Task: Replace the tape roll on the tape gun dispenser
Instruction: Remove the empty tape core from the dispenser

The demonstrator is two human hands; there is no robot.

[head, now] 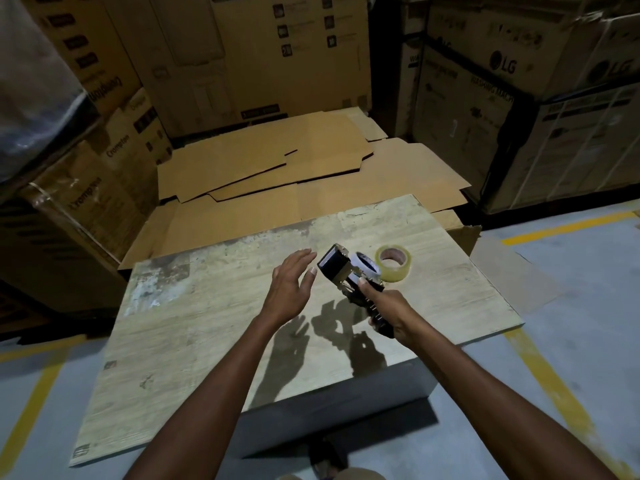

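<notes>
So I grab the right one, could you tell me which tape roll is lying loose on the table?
The clear tan roll, flat on the table; the white roll sits mounted on the tape gun the right hand grips.

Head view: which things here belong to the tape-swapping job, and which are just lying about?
Job: tape gun dispenser, gripped by the right hand; white roll mounted on it; clear tape roll on the table; open left hand.
Lying about: flattened cardboard sheets; stacked cartons.
</notes>
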